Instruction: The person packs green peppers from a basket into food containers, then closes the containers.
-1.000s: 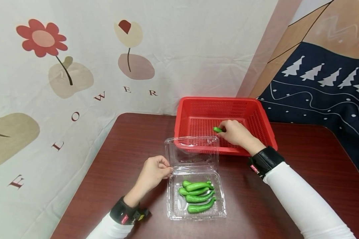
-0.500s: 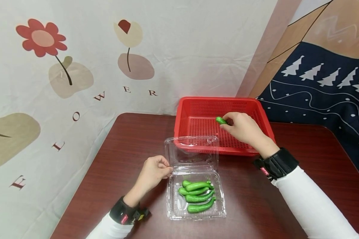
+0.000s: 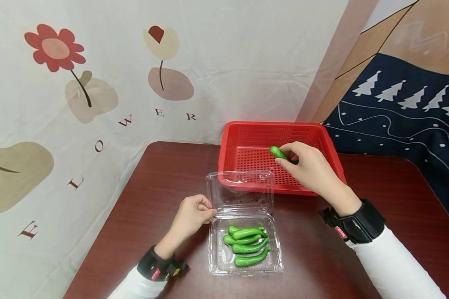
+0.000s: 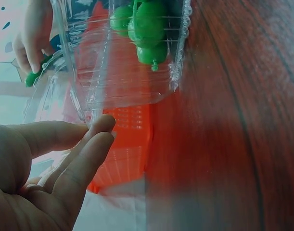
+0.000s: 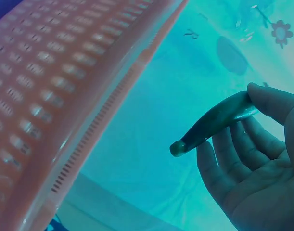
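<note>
My right hand (image 3: 312, 168) pinches a green chili pepper (image 3: 278, 152) between thumb and fingers, above the red plastic basket (image 3: 282, 189). In the right wrist view the pepper (image 5: 216, 118) slants, its narrow end pointing away from the palm, with the basket wall beside it. My left hand (image 3: 193, 214) pinches the left edge of a clear plastic clamshell box (image 3: 218, 263) near its hinge, thumb against fingers. The box lies on the table with its lid (image 3: 239, 193) raised toward the basket's front rim. Several green chili peppers (image 3: 248, 248) lie side by side in it.
The basket stands at the back of the dark red wooden table (image 3: 164, 174), just behind the box lid. A printed cloth (image 3: 217, 58) hangs behind the table, and a dark blue tree-patterned cloth (image 3: 396, 120) is at the right.
My right hand has shifted right and farther up in the head view, carrying the chili pepper, and more of the pepper shows. My left hand and the box have stayed put.
</note>
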Motion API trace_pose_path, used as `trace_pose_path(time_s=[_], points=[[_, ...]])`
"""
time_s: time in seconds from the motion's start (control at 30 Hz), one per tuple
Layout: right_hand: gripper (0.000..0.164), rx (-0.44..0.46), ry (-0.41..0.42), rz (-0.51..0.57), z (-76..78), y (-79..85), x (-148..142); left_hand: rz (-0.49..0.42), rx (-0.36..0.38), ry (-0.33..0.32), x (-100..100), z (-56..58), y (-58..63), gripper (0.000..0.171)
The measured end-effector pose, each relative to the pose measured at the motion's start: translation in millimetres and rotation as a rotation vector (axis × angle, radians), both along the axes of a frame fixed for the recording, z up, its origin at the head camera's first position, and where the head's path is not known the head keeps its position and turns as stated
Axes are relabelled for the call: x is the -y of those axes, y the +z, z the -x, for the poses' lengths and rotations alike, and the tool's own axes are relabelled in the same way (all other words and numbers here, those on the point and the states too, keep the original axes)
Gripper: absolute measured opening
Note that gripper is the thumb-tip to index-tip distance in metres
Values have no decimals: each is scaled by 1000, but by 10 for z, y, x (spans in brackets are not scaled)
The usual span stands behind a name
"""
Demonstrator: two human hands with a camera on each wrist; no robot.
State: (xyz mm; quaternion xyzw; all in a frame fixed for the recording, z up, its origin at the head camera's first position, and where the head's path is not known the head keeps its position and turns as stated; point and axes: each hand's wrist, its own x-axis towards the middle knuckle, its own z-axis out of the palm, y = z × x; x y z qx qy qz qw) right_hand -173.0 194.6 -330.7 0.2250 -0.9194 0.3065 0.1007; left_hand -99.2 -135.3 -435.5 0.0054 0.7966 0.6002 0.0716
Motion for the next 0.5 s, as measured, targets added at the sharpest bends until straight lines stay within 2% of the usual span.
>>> trace_pose_path(time_s=[0.33, 0.5], points=[[35, -197, 80, 42, -321, -34, 92, -7, 6, 7, 14, 2, 6, 16], [39, -266, 151, 44, -461, -64, 148, -20, 16, 6, 9, 15, 2, 16]])
